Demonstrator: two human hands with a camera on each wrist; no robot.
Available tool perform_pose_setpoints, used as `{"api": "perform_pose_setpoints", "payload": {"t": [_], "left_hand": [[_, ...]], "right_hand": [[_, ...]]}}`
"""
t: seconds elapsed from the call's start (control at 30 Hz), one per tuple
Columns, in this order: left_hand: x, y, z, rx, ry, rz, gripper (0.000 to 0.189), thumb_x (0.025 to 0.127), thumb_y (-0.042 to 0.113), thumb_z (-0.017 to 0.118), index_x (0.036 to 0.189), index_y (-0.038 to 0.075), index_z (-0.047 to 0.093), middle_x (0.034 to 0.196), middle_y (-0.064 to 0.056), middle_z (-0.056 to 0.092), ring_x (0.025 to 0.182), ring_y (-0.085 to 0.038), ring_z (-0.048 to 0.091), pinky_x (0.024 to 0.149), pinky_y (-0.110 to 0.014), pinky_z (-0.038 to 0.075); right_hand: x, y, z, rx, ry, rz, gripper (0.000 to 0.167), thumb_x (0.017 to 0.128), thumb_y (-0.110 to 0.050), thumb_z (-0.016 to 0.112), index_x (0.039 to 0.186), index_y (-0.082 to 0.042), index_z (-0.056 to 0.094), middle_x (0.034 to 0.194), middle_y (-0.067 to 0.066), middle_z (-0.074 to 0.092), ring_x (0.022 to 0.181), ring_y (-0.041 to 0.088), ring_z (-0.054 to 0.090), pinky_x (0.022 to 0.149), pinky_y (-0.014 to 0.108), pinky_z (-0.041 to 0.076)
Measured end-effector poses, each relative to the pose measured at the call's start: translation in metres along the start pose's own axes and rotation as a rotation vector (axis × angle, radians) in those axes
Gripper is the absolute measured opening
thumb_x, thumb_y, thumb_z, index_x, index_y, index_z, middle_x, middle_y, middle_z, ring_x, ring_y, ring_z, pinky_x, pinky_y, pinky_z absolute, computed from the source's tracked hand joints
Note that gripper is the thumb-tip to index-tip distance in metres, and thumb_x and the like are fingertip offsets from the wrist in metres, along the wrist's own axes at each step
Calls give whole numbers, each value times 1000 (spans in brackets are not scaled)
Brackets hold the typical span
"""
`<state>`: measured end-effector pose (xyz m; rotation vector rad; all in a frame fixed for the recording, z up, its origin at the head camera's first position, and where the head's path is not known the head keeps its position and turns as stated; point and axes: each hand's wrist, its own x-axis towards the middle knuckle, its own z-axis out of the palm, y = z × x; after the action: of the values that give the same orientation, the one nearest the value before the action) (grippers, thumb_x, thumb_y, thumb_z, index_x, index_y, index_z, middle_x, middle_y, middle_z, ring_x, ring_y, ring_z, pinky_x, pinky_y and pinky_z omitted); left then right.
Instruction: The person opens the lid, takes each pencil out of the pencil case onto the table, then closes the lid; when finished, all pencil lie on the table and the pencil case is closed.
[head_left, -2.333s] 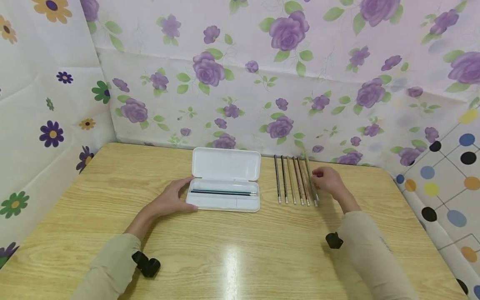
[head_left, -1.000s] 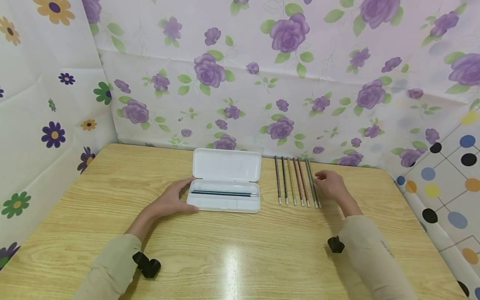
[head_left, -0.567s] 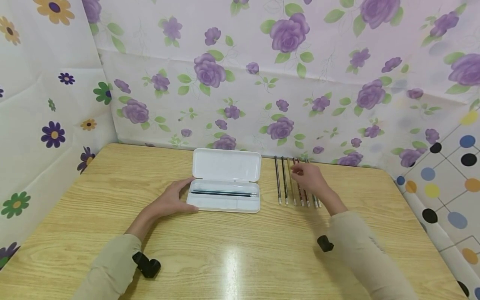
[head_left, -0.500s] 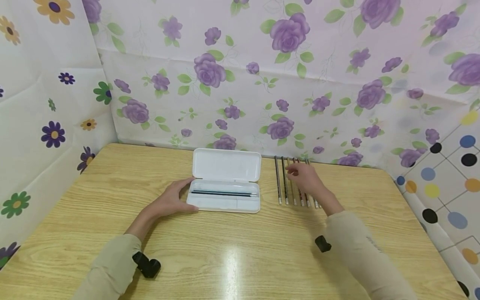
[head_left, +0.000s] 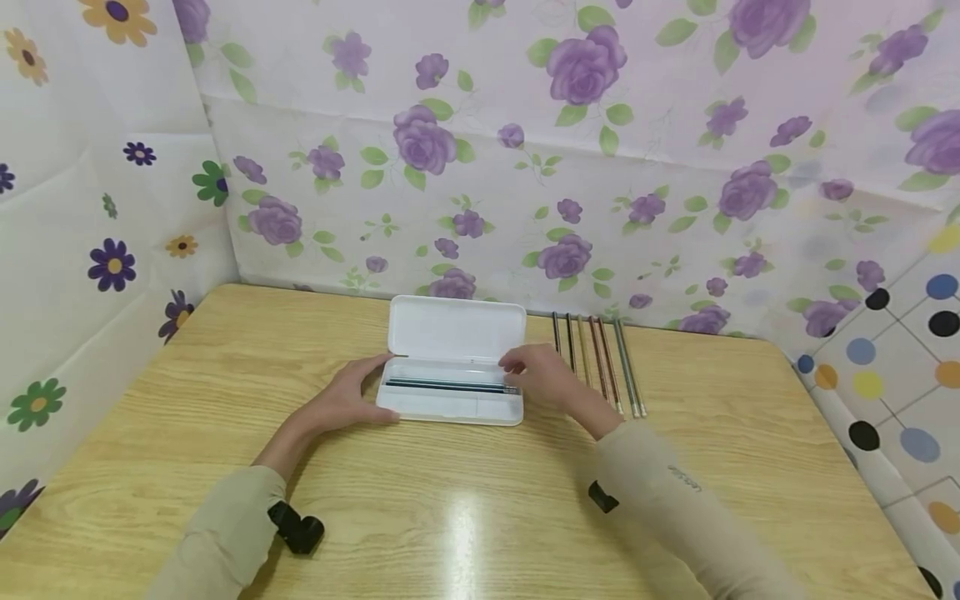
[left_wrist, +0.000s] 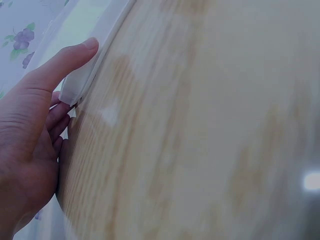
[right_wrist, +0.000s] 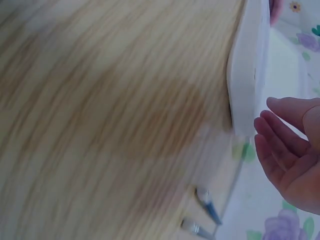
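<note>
A white pencil case lies with its lid raised. Dark pencils lie lengthwise in its back compartment. My left hand holds the case's left end, thumb at the front edge and fingers behind; in the left wrist view, the thumb rests over the rim. My right hand hovers at the case's right end, near the pencils' eraser ends. In the right wrist view, its fingers are loosely bent with a gap to the thumb, and nothing shows between them.
To the right of the case, several pencils lie side by side, eraser ends toward me; the right hand and forearm cover some of them. The wooden table ends at a flowered cloth wall behind.
The right hand put a green pencil down at the row's right end, let it go, then moved left over the row to the case. The left hand stays on the case.
</note>
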<state>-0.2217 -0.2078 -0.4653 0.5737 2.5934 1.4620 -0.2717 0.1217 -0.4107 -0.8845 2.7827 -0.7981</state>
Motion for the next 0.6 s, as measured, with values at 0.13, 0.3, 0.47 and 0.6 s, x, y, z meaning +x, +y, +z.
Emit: {"api": "perform_pose_setpoints", "payload": {"t": [0.13, 0.3, 0.47, 0.6], "left_hand": [[0, 0, 0, -4, 2, -1, 95, 70, 28, 88, 147, 6, 38, 144, -12, 44, 136, -31, 32, 109, -53, 22], [-1, 1, 1, 6, 10, -24, 95, 69, 30, 88, 148, 8, 39, 145, -13, 41, 136, -31, 30, 109, -53, 22], [-1, 1, 1, 10, 14, -27, 95, 69, 31, 88, 147, 8, 39, 146, -13, 41, 136, -31, 30, 109, -54, 22], [-1, 0, 0, 12, 16, -36, 96, 69, 31, 87, 148, 8, 38, 147, -13, 40, 137, -32, 29, 109, -55, 22]], "right_hand": [[11, -9, 12, 9, -18, -60, 18, 88, -4, 69, 105, 0, 73, 98, 8, 71, 91, 20, 66, 81, 32, 52], [18, -18, 25, 68, -45, -109, 19, 87, 0, 69, 106, 2, 72, 101, 11, 71, 95, 22, 66, 82, 29, 52], [24, -23, 32, 37, -65, -115, 19, 86, 3, 69, 104, 2, 73, 98, 10, 71, 92, 21, 67, 81, 27, 52], [27, -27, 33, 7, -80, -94, 19, 86, 4, 69, 104, 1, 73, 97, 9, 71, 91, 20, 66, 81, 28, 52]]}}
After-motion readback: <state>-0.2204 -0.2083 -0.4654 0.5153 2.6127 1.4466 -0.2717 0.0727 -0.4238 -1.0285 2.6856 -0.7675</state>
